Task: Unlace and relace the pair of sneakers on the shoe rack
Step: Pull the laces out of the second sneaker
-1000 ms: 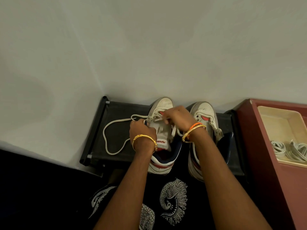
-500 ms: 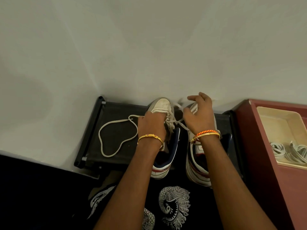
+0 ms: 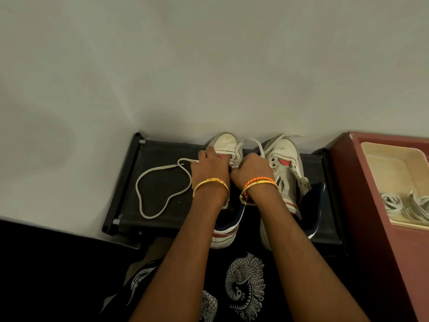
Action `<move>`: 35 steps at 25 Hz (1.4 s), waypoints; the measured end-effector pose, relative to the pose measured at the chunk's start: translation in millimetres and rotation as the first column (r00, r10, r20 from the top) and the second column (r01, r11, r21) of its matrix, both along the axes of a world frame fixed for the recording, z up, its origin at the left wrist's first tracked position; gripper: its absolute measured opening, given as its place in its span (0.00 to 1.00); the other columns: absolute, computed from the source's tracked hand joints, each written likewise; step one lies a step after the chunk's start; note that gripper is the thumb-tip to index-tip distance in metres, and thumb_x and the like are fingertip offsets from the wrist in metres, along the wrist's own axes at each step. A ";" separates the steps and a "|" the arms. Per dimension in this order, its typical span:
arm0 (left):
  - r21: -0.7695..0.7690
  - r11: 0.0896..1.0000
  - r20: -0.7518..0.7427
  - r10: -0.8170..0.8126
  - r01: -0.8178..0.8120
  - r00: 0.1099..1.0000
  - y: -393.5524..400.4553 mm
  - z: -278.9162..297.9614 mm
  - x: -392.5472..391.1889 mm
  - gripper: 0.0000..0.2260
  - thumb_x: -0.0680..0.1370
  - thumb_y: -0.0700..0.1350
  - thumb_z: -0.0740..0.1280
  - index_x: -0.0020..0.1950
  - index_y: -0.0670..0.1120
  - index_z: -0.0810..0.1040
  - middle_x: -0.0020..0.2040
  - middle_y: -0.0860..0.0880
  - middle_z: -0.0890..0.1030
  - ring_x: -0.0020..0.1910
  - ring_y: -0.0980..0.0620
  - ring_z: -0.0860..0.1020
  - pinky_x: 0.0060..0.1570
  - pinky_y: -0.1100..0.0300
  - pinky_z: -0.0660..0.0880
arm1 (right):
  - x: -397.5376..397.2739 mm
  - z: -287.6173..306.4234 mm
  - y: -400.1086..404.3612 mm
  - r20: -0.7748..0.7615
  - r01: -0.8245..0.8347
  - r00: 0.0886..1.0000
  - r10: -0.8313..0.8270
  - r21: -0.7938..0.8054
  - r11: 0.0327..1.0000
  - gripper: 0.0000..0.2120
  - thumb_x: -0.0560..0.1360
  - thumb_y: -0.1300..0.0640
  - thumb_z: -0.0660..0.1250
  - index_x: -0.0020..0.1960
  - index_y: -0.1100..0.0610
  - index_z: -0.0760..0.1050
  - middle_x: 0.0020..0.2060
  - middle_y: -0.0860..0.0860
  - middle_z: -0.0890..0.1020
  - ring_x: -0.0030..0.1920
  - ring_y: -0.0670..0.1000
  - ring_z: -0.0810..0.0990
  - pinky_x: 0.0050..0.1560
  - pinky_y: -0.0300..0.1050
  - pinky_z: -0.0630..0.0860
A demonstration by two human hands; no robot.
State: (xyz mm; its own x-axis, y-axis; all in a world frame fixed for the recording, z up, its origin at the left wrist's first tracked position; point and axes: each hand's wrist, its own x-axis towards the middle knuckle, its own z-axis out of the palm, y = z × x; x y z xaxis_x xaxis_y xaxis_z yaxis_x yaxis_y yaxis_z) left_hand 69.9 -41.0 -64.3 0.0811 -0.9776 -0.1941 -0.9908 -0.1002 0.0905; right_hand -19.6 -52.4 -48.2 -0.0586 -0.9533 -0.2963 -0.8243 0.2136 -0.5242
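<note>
On black shoe rack (image 3: pixel 162 182), left hand (image 3: pixel 210 168) grips left sneaker (image 3: pixel 226 142); right hand (image 3: pixel 251 169) pinches lace (image 3: pixel 249 142).

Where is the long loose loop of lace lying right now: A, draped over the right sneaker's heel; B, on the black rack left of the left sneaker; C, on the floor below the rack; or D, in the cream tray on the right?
B: the lace loop lies flat on the rack, left of the left sneaker, running up to the left hand.
</note>
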 end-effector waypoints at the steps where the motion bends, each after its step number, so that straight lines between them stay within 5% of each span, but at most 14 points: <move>1: -0.012 1.000 -0.016 0.017 -0.017 1.000 -0.5 -1.0 -0.6 0.20 0.79 0.48 0.63 0.70 0.50 0.67 0.71 0.41 0.61 0.69 0.41 0.62 0.64 0.46 0.66 | -2.8 -1.7 -1.9 0.017 0.008 1.000 -0.009 0.018 1.000 0.13 0.73 0.55 0.66 0.50 0.64 0.78 0.46 0.59 0.82 0.44 0.57 0.78 0.43 0.41 0.71; 7: 0.010 0.999 -0.070 0.052 -0.052 0.996 -3.2 -0.8 -6.2 0.18 0.81 0.49 0.59 0.71 0.51 0.65 0.72 0.43 0.62 0.69 0.41 0.62 0.64 0.45 0.66 | -16.0 -8.4 -8.3 0.103 0.091 0.990 -0.100 0.093 0.991 0.11 0.70 0.55 0.67 0.45 0.63 0.81 0.39 0.56 0.81 0.40 0.54 0.77 0.40 0.42 0.72; 11: -0.037 0.983 -0.242 0.167 -0.181 0.956 -2.5 1.6 -5.6 0.15 0.81 0.49 0.58 0.66 0.46 0.68 0.65 0.43 0.70 0.61 0.42 0.71 0.56 0.48 0.73 | -16.8 -4.9 -7.5 0.135 0.111 0.983 -0.127 0.120 0.986 0.09 0.71 0.59 0.65 0.44 0.64 0.81 0.34 0.55 0.78 0.38 0.54 0.75 0.42 0.46 0.75; 13: -0.061 0.897 -0.510 0.350 -0.439 0.786 -3.9 2.1 1.3 0.11 0.81 0.47 0.57 0.60 0.42 0.70 0.56 0.42 0.77 0.51 0.45 0.76 0.46 0.53 0.73 | -17.7 -5.7 -8.2 0.135 0.121 0.981 -0.138 0.132 0.984 0.09 0.71 0.59 0.65 0.43 0.64 0.81 0.32 0.54 0.77 0.38 0.54 0.75 0.44 0.47 0.76; 16: 0.331 0.594 -0.792 0.597 -0.733 0.126 -10.4 6.3 26.7 0.11 0.81 0.44 0.58 0.60 0.40 0.70 0.57 0.42 0.77 0.50 0.48 0.77 0.43 0.56 0.73 | -19.5 -8.0 -8.7 0.145 0.130 0.978 -0.152 0.146 0.981 0.10 0.72 0.58 0.65 0.45 0.64 0.81 0.34 0.54 0.78 0.38 0.54 0.76 0.42 0.45 0.74; 18: 0.475 0.546 -0.709 0.702 -0.690 0.067 -9.7 9.8 33.6 0.13 0.81 0.42 0.59 0.64 0.40 0.70 0.61 0.42 0.74 0.56 0.47 0.75 0.46 0.57 0.73 | -20.5 -8.3 -8.8 0.138 0.128 0.979 -0.149 0.149 0.981 0.10 0.72 0.59 0.65 0.45 0.64 0.80 0.33 0.54 0.77 0.34 0.51 0.74 0.39 0.43 0.72; 19: 0.443 0.544 -0.693 0.712 -0.713 0.113 -7.3 10.9 30.8 0.14 0.80 0.41 0.59 0.66 0.40 0.69 0.62 0.41 0.74 0.58 0.46 0.75 0.49 0.56 0.73 | -20.6 -8.1 -8.7 0.130 0.126 0.981 -0.146 0.150 0.981 0.10 0.72 0.59 0.65 0.45 0.65 0.80 0.32 0.53 0.76 0.33 0.50 0.73 0.38 0.43 0.71; 21: 0.084 0.660 -0.719 0.559 -0.747 0.413 -3.1 17.1 25.0 0.15 0.78 0.40 0.60 0.65 0.43 0.67 0.62 0.42 0.74 0.57 0.44 0.73 0.52 0.52 0.72 | -20.2 -7.5 -8.8 0.125 0.122 0.982 -0.142 0.155 0.980 0.10 0.71 0.59 0.64 0.46 0.64 0.80 0.31 0.53 0.76 0.33 0.50 0.72 0.39 0.44 0.73; 23: -0.309 0.841 -0.436 0.290 -0.444 0.852 2.9 24.4 13.2 0.14 0.75 0.42 0.62 0.61 0.48 0.70 0.61 0.46 0.73 0.61 0.45 0.68 0.56 0.49 0.68 | -20.9 -6.0 -8.6 0.127 0.118 0.982 -0.139 0.159 0.980 0.10 0.71 0.60 0.64 0.46 0.65 0.80 0.33 0.54 0.77 0.34 0.51 0.74 0.42 0.46 0.75; 24: -0.354 0.912 -0.269 0.112 -0.206 0.957 4.8 22.1 6.8 0.14 0.75 0.44 0.63 0.60 0.50 0.73 0.62 0.47 0.71 0.64 0.46 0.65 0.59 0.48 0.64 | -21.4 -5.9 -8.7 0.131 0.112 0.982 -0.134 0.162 0.980 0.11 0.71 0.60 0.63 0.47 0.65 0.80 0.34 0.55 0.78 0.36 0.52 0.74 0.43 0.46 0.75; 26: -0.243 0.968 -0.058 -0.086 0.070 0.995 4.5 17.3 -6.9 0.13 0.76 0.48 0.63 0.60 0.52 0.76 0.67 0.47 0.68 0.69 0.46 0.60 0.66 0.45 0.57 | -22.3 -5.4 -9.1 0.153 0.103 0.980 -0.129 0.166 0.981 0.11 0.71 0.60 0.63 0.47 0.65 0.81 0.36 0.56 0.79 0.37 0.54 0.75 0.44 0.47 0.76; 35: -0.224 0.973 -0.050 0.049 -0.059 0.998 -1.9 1.9 -9.2 0.17 0.80 0.48 0.62 0.68 0.50 0.71 0.73 0.49 0.62 0.70 0.45 0.60 0.67 0.46 0.57 | -22.7 -5.1 -9.4 0.167 0.102 0.977 -0.131 0.170 0.980 0.10 0.71 0.59 0.64 0.46 0.64 0.81 0.35 0.55 0.78 0.34 0.51 0.74 0.40 0.43 0.73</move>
State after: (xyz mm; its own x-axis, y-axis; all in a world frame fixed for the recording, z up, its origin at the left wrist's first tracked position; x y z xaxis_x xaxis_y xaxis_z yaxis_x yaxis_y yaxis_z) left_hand 60.7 -42.9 -62.4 0.1312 -0.9910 0.0259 -0.9792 -0.1255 0.1596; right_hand -42.3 -61.8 -53.3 -0.0995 -0.8826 -0.4594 -0.6860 0.3953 -0.6108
